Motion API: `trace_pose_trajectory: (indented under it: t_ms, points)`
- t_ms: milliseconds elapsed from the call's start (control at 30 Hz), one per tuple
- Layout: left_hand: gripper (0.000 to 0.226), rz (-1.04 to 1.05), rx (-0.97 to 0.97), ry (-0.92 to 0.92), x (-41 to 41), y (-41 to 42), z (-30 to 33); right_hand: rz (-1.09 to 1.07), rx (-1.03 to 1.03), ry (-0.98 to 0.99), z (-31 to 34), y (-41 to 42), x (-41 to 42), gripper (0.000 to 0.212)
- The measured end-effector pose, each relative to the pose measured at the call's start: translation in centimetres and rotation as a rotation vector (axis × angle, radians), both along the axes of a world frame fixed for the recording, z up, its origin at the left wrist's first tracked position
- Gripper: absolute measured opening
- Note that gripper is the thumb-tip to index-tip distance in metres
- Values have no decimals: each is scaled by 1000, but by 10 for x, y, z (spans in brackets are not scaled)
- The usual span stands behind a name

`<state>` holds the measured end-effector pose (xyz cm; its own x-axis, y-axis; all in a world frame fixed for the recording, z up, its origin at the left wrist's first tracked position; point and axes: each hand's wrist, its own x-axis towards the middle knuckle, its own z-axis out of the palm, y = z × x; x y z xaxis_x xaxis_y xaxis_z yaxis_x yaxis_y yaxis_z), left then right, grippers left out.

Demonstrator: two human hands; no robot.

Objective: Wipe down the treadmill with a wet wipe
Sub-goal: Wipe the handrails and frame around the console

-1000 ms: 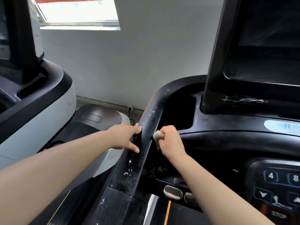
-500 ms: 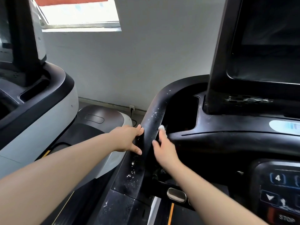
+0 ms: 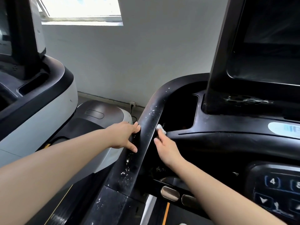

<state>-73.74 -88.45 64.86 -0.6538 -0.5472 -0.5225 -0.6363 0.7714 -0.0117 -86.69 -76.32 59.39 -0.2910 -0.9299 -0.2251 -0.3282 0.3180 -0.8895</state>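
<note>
Your right hand (image 3: 167,147) is pinching the wadded wet wipe (image 3: 160,128) at its fingertips, pressing it against the treadmill's dusty left rail (image 3: 146,135). Your left hand (image 3: 124,135) is resting open-fingered on the rail's outer side.

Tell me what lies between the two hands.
In the head view, the treadmill's speckled black handrail runs between the left hand and the right hand, which holds the wipe.
</note>
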Motion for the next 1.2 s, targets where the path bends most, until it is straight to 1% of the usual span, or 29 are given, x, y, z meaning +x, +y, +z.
trace_pose_trajectory:
  t_ms: [67, 133, 233, 300, 367, 433, 500, 633, 667, 700, 767, 800, 833, 900, 1000, 1200]
  points:
    - [84, 10, 8, -4, 1, 0, -1, 15, -18, 4, 0, 6, 3, 48]
    - [87, 31, 22, 0, 2, 1, -1, 93, -59, -6, -1, 32, 20, 46]
    - [85, 92, 59, 21, 1, 3, 0, 154, -87, -69, -7, 48, 35, 39]
    - [87, 135, 68, 24, 0, 4, 0, 100, -67, -84, -8, 26, 24, 35]
    - [93, 192, 82, 33, 1, 4, -2, -2, -60, -104, -4, -3, 6, 33]
    - [100, 248, 109, 60, 4, 3, -4, -88, -51, -150, -1, -29, -12, 23]
    - [101, 266, 119, 71, 5, 4, -5, -159, -15, -154, -2, -46, -22, 11]
    - [99, 272, 119, 69, 3, 5, -4, -224, 17, -106, 2, -52, -26, 9]
    - [97, 262, 115, 68, 2, 5, -3, -217, 23, -96, 5, -48, -22, 11]
    - [94, 244, 106, 65, 2, 6, -2, -192, 40, -85, 7, -41, -16, 21]
    - [91, 185, 79, 60, 1, 7, -1, -113, 82, -85, 3, -15, 6, 50]
    - [90, 157, 76, 64, 2, 7, -1, -57, 81, -102, 0, 1, 22, 59]
    - [91, 138, 76, 73, 3, 7, -1, -2, 57, -133, -5, 17, 39, 63]
    - [89, 104, 81, 90, 6, 5, -2, 21, 28, -185, -10, 35, 63, 67]
    - [79, 39, 40, 87, 7, 2, -4, -82, 35, -182, -12, 25, 68, 68]
    - [84, -39, -26, 73, 8, -1, -8, -224, 70, -126, -4, -47, 15, 66]
